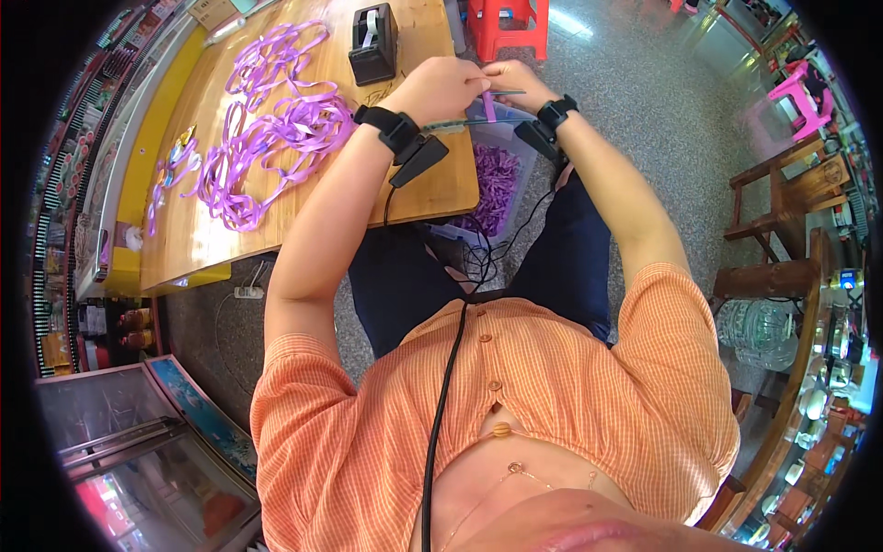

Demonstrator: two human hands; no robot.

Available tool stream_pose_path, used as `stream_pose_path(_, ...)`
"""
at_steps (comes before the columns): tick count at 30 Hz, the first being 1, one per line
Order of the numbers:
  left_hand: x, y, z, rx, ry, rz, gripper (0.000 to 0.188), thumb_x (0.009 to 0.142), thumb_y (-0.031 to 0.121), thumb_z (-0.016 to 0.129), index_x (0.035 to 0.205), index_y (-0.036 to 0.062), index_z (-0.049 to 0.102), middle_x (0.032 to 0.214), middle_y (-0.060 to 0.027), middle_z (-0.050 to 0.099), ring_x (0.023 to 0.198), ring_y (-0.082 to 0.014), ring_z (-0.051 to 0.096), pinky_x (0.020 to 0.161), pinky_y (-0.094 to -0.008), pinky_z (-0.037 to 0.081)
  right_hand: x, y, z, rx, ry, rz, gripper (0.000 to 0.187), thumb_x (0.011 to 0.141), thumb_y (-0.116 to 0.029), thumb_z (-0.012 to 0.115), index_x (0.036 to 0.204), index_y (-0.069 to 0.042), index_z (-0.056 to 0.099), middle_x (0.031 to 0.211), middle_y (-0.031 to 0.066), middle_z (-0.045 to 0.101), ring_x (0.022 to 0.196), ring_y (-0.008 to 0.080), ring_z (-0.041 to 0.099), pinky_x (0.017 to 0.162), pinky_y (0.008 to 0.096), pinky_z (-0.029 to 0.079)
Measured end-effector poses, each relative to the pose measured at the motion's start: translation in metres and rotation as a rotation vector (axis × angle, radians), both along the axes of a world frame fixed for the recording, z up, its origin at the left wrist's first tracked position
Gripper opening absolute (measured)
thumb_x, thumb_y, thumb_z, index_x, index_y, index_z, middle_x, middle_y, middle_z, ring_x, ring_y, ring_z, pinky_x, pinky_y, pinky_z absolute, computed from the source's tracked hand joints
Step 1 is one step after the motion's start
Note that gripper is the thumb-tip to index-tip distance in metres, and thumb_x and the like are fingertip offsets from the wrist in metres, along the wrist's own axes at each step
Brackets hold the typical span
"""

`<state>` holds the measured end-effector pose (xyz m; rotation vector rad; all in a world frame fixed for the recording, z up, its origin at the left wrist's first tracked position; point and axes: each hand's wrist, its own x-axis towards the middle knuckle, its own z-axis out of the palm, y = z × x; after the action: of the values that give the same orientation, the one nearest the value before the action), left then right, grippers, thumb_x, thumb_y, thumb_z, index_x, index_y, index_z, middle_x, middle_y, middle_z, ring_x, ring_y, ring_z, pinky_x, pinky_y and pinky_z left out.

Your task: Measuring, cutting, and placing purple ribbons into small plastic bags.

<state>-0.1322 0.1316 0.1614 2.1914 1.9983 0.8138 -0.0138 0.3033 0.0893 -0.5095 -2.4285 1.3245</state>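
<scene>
My left hand (448,86) and my right hand (518,77) meet beyond the table's right edge, fingertips close together. A short length of purple ribbon (489,108) hangs below the pinched fingers of my left hand. Beside it, a thin dark strip (509,92) juts out toward my right wrist; which hand holds it I cannot tell. The fingers of my right hand are closed, and what they grip is hidden. Below the hands, a long thin greenish strip (451,123) reaches past the table edge. Under that stands a clear plastic bin (528,152) with many cut purple ribbon pieces (497,179).
Loose purple ribbon (262,152) lies heaped on the wooden table (303,216), left of my arm. A black tape dispenser (372,51) stands at the back. Red stool (508,28) beyond, wooden chair (782,189) at right. Black cables (483,262) hang between my knees.
</scene>
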Motion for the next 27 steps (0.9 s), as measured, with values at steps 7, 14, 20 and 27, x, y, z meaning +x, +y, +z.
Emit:
stream_pose_path(7, 0.005, 0.005, -0.008, 0.011, 0.038, -0.069, 0.025, 0.094, 0.023, 0.058, 0.095, 0.0015, 0.071, 0.082, -0.0144, 0.068, 0.074, -0.0305, 0.066, 0.071, -0.0391, 0.052, 0.051, -0.042, -0.037, -0.355, -0.26, -0.129, 0.022, 0.092, -0.024, 0.058, 0.099, -0.008, 0.073, 0.072, -0.0007, 0.061, 0.057, 0.0043, 0.05, 0.049, 0.0211, 0.038)
stream_pose_path(14, 0.004, 0.005, -0.009, -0.04, -0.052, -0.043, 0.025, 0.094, 0.022, 0.059, 0.099, 0.0008, 0.071, 0.076, -0.014, 0.067, 0.062, -0.022, 0.065, 0.063, -0.0332, 0.053, 0.078, -0.061, -0.05, -0.467, 0.028, -0.061, 0.027, 0.088, -0.02, 0.062, 0.11, -0.007, 0.072, 0.082, 0.0016, 0.068, 0.06, 0.0057, 0.053, 0.051, 0.021, 0.041)
stream_pose_path(20, 0.01, 0.005, -0.004, -0.014, -0.065, -0.066, 0.026, 0.094, 0.023, 0.06, 0.099, 0.0009, 0.071, 0.072, -0.0128, 0.066, 0.06, -0.0206, 0.065, 0.061, -0.033, 0.052, 0.064, -0.085, -0.055, -0.27, 0.17, -0.074, 0.03, 0.089, -0.017, 0.066, 0.115, -0.003, 0.07, 0.081, 0.0003, 0.066, 0.07, 0.0058, 0.056, 0.062, 0.0221, 0.044)
stream_pose_path(27, 0.004, 0.001, -0.009, -0.103, 0.005, 0.014, 0.03, 0.094, 0.03, 0.053, 0.099, 0.0094, 0.073, 0.105, -0.0105, 0.07, 0.099, -0.0346, 0.063, 0.091, -0.0436, 0.048, 0.096, -0.131, -0.067, -0.15, 0.116, -0.125, 0.023, 0.089, -0.019, 0.071, 0.103, -0.001, 0.073, 0.079, 0.0025, 0.068, 0.075, 0.0094, 0.06, 0.069, 0.0269, 0.048)
